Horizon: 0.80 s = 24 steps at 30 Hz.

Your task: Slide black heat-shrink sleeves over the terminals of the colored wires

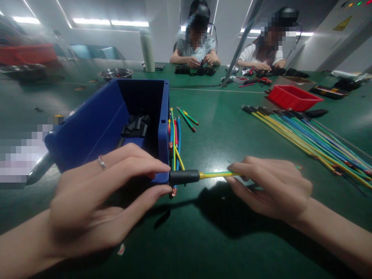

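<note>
Between thumb and fingers, my left hand (95, 197) pinches the left end of a short black sleeve (184, 177). The sleeve sits around the end of a yellow-green cable (215, 175). My right hand (270, 190) is closed on that cable a little to the right of the sleeve. Sleeve and cable lie level, in one line, above the table. Behind my left hand is a blue bin (87, 116) with black sleeves (136, 126) inside. Against the bin's right side lie several short cables (178, 135) in blue, red and yellow-green, partly behind the held sleeve.
Long cables (308, 135) with black-sleeved far ends lie in a bundle at right, near a red tray (295, 97). Short cable pieces (188, 118) lie on the green table (221, 124). Two people work across it. A bottle (147, 50) and metal bowl (115, 73) stand at the back.
</note>
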{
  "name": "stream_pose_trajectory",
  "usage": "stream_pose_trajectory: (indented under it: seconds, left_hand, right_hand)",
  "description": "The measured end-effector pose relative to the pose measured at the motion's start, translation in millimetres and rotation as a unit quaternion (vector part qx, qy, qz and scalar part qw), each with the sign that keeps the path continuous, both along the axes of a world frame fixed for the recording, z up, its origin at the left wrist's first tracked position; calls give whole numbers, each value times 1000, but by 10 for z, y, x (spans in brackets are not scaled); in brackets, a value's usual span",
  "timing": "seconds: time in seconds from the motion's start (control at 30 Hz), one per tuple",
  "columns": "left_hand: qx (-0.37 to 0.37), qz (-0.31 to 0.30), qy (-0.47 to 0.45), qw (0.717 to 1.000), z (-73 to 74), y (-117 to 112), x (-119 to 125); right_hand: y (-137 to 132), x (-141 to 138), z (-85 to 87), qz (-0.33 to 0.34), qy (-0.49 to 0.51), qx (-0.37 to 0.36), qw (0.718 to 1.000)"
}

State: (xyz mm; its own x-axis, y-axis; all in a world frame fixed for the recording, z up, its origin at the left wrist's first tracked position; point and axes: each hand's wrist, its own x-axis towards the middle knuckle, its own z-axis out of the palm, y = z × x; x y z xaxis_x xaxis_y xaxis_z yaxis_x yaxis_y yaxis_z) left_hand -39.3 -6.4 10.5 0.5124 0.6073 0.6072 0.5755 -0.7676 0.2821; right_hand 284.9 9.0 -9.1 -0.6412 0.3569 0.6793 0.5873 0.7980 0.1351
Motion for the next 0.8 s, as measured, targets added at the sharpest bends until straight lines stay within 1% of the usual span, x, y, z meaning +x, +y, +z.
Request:
stream_pose_trajectory:
  seconds: [0.13,0.3,0.5,0.6,0.67,0.73,0.8]
  left_hand:
    - [1,2,-12,1000,-3,-11,24]
    - [-8,18,-14,1000,-32,-32,34]
    - [-3,1,-2,1000,-44,-6,-28]
    - [0,-20,18,1000,-30,1,-37]
    - [-3,-6,9,1000,-14,-1,-24]
    - [-8,-6,5,1000,2,-3,-6]
    - [-13,-30,13,999,8,-3,13]
  right_hand:
    - [13,3,3,-2,-7,2,1000]
    - [9,-17,-13,2,-11,-6,1000]
    - [-5,-32,-40,6,-3,-14,1000]
    - [-7,-32,-37,6,-4,-18,1000]
    - [-10,-37,-32,7,-1,-21,1000]
    - [-14,-43,-29,8,3,-23,1000]
    - [-19,-51,-27,8,3,-28,1000]
